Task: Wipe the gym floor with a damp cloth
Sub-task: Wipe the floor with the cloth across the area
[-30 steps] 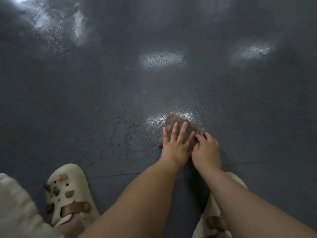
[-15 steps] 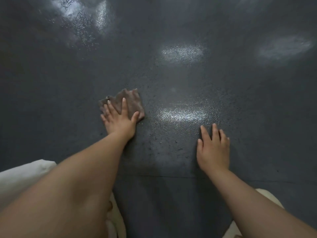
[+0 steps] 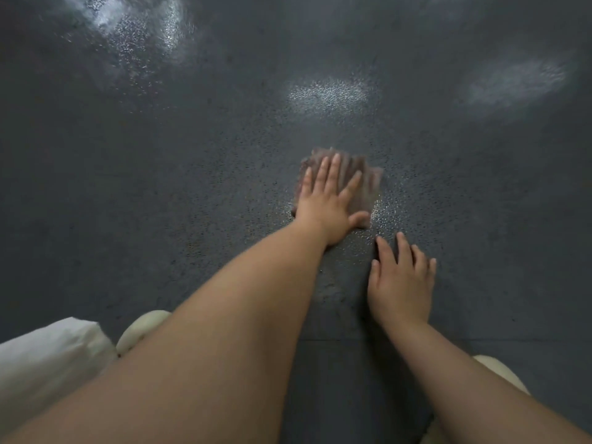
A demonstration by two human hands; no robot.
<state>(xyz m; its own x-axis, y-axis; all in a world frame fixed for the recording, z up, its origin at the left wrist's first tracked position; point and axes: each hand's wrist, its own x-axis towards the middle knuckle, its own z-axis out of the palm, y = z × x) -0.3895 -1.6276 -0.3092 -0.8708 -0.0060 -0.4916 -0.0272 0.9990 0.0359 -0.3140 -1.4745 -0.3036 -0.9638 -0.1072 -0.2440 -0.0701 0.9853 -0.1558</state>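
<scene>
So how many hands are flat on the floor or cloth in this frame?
2. The left hand presses flat on the brown cloth, mid-frame. The right hand rests flat on the bare floor, just nearer and to the right, off the cloth.

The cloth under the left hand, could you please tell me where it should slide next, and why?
Probably a further sweep forward over the dull floor ahead. The left hand presses flat, fingers spread, on the brown cloth, which is motion-blurred, so a stroke looks under way. The right hand rests flat on the floor beside it, apart from the cloth, seemingly as a brace.
</scene>
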